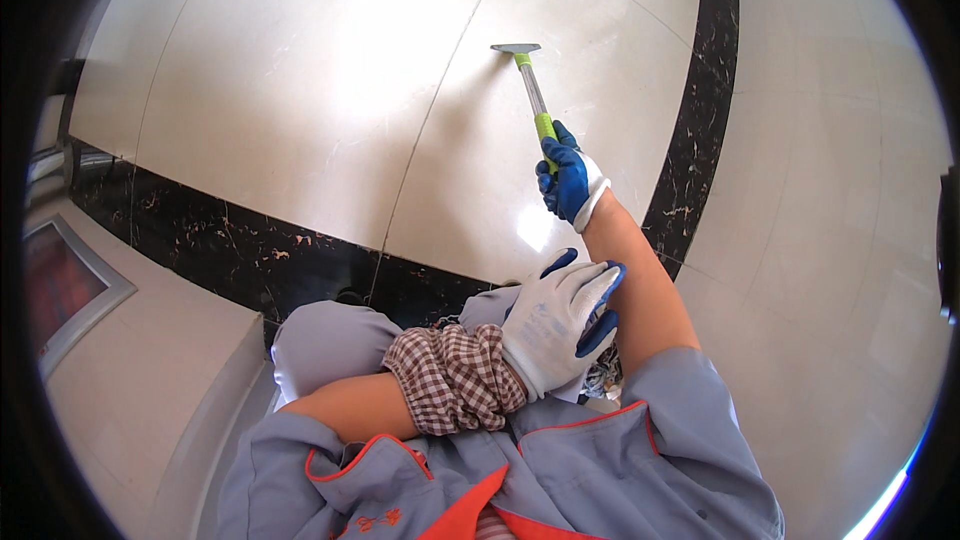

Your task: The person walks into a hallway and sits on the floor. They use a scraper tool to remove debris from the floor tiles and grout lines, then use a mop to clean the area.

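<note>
**Scraper held to the floor tile**

Head view: our right hand (pixel 572 180) has its fingers clamped on the green-handled scraper (pixel 530 80), arm stretched so the blade lies flat on the pale floor tile (pixel 300 90), just beside the grout line. Nearer us than the scraper, our left hand (pixel 560 325) rests on the right forearm, fingers loosely together, perhaps bracing.

Right hand (pixel 572 183) in a blue-and-white coated glove grips the green handle of a long scraper with a silver shaft and flat metal blade (pixel 530 80); blade edge touches the glossy cream floor tile (pixel 300 90) far ahead. Left hand (pixel 558 318), same kind of glove, rests flat on the right forearm, a brown checked cloth sleeve cover (pixel 455 377) on its wrist. Black marble border strip (pixel 230 250) crosses near the grey-trousered knee (pixel 325 340).
</note>
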{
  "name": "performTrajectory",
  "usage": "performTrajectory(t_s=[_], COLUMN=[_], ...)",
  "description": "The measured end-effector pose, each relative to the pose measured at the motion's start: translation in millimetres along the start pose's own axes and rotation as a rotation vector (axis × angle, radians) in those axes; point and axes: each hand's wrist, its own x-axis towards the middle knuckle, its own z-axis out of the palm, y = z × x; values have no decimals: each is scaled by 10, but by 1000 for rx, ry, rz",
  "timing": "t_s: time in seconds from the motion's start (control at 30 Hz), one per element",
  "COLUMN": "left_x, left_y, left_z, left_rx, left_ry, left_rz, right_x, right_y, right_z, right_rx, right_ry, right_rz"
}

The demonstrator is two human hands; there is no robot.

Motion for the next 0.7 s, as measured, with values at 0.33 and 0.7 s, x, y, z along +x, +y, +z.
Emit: performTrajectory(t_s=[0.33, 0.7], left_x=[-36, -68], left_y=[-65, -73], left_z=[34, 4], left_rx=[-34, 35], left_ry=[90, 159], left_rz=[38, 11], right_x=[-481, -267], right_y=[1050, -42], right_z=[-770, 64], right_rx=[216, -280], right_ry=[-39, 2], right_rz=[9, -119])
